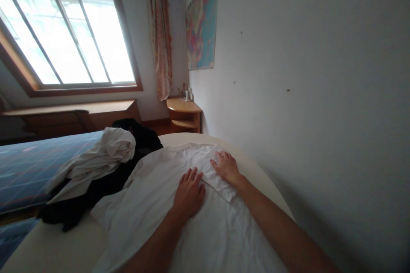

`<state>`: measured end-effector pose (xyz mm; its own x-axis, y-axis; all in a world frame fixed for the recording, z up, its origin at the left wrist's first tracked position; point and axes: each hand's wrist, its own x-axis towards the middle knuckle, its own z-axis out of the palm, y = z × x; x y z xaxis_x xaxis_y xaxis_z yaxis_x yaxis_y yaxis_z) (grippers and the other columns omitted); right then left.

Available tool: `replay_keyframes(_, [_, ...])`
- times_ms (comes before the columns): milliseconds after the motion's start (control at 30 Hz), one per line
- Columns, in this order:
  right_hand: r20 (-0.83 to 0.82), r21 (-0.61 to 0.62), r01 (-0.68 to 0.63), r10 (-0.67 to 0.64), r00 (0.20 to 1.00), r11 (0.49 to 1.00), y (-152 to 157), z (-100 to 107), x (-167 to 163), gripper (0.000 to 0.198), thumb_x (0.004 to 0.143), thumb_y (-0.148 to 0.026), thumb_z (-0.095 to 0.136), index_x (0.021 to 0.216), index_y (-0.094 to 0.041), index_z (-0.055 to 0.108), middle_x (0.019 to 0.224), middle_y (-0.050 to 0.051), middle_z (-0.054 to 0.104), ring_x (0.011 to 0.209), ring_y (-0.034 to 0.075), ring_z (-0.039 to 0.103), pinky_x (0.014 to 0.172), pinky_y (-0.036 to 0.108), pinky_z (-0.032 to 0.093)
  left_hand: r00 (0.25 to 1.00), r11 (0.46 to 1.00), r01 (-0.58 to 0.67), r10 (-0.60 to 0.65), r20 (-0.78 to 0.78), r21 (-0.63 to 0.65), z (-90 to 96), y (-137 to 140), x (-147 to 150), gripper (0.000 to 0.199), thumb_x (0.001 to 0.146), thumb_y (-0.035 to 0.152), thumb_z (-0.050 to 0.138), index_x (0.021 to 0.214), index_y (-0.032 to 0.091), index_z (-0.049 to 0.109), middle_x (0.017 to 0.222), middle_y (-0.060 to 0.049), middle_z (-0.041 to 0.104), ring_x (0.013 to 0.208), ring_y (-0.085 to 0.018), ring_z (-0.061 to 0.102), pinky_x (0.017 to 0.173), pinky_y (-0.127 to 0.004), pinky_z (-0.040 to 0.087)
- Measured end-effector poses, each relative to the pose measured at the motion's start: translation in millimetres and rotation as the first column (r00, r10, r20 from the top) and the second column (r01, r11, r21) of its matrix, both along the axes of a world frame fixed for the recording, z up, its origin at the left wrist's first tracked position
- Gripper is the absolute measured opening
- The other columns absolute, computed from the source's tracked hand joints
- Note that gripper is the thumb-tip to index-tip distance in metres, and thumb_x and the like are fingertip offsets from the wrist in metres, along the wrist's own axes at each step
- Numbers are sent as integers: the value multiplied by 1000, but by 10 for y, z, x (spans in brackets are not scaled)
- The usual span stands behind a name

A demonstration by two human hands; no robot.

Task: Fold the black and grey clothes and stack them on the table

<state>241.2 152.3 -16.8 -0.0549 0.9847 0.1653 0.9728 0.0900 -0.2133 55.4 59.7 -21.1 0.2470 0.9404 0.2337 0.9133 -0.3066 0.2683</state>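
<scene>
A white T-shirt (153, 192) lies spread over a pale rounded surface, its neckline at the far end. On the right, one sleeve and side are folded inward over its body. My left hand (189, 192) rests palm down on the middle of the shirt, fingers extended near the folded edge. Flat on the folded part lies my right hand (226, 166), its fingers spread. Neither hand grips the cloth. The lower end of the shirt runs out of view below my forearms.
Left of the shirt are a crumpled light-grey garment (120, 145) and black clothing (145, 138), beside a blue checked bedspread (48, 166). A white wall (304, 94) borders the right side. A small wooden corner shelf (184, 105) and a desk (109, 106) stand at the back under the window.
</scene>
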Motion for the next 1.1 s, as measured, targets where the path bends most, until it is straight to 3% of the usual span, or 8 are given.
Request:
replay_keyframes(100, [7, -51, -15, 16, 1000, 999, 93, -75, -30, 67, 99, -59, 35, 153, -20, 38, 163, 13, 28, 149, 30, 24, 118, 49, 18, 1000, 1000, 9, -8, -7, 2, 19, -5, 0, 48, 95, 28, 47, 142, 25, 54, 155, -8, 44, 146, -28, 35, 120, -44, 27])
replay_keyframes(167, [0, -83, -34, 34, 999, 996, 115, -87, -9, 67, 99, -60, 35, 154, -22, 36, 164, 10, 26, 150, 30, 21, 119, 50, 17, 1000, 1000, 12, -12, -11, 3, 26, -8, -1, 47, 95, 29, 48, 141, 25, 55, 155, -9, 44, 147, -28, 33, 120, -44, 27])
replay_keyframes(300, [0, -74, 12, -12, 1000, 997, 70, 40, 148, 57, 100, -46, 40, 148, -16, 45, 154, 13, 44, 140, 25, 41, 113, 36, 30, 1000, 1000, 13, -14, -25, -5, 14, -7, 0, 47, 95, 28, 46, 142, 23, 53, 160, -9, 36, 151, -27, 24, 121, -45, 26])
replay_keyframes(400, [18, -65, 114, -113, 993, 991, -38, 171, 324, 45, 98, -34, 43, 133, -11, 58, 136, 19, 59, 124, 28, 56, 101, 35, 41, 999, 999, 25, -26, -37, -26, -6, -1, 2, 48, 96, 29, 44, 144, 23, 50, 161, -6, 35, 151, -25, 25, 122, -46, 24])
replay_keyframes(600, [26, -167, 193, -192, 981, 967, -271, 279, 574, 33, 91, -38, 55, 103, -11, 70, 107, 21, 71, 100, 33, 68, 79, 37, 48, 999, 999, 30, -32, -42, -39, 7, -1, 2, 49, 96, 30, 44, 144, 24, 51, 159, -7, 39, 150, -25, 28, 122, -47, 24])
replay_keyframes(800, [-73, -164, 109, -123, 990, 980, -368, 315, 614, 25, 93, -30, 54, 109, -13, 64, 102, 15, 73, 94, 25, 69, 76, 30, 45, 999, 999, 30, -31, -30, -31, -16, 11, 3, 48, 96, 29, 46, 143, 26, 52, 158, -7, 40, 149, -26, 29, 121, -48, 24])
replay_keyframes(933, [-157, -134, -18, -3, 988, 991, -470, 309, 578, 22, 91, -22, 57, 111, -15, 63, 109, 11, 72, 99, 19, 67, 83, 25, 44, 999, 999, 36, -36, -1, 6, -36, 24, -7, 46, 95, 28, 48, 140, 24, 54, 154, -8, 45, 146, -27, 34, 120, -47, 26])
replay_keyframes(1100, [-216, -94, -78, 56, 975, 993, -536, 221, 599, 23, 89, -17, 56, 112, -16, 64, 118, 11, 69, 109, 19, 64, 93, 25, 43, 994, 996, 58, -64, 86, 71, 24, 22, -20, 30, 90, 17, 50, 116, 21, 66, 127, -9, 63, 121, -23, 55, 109, -38, 39])
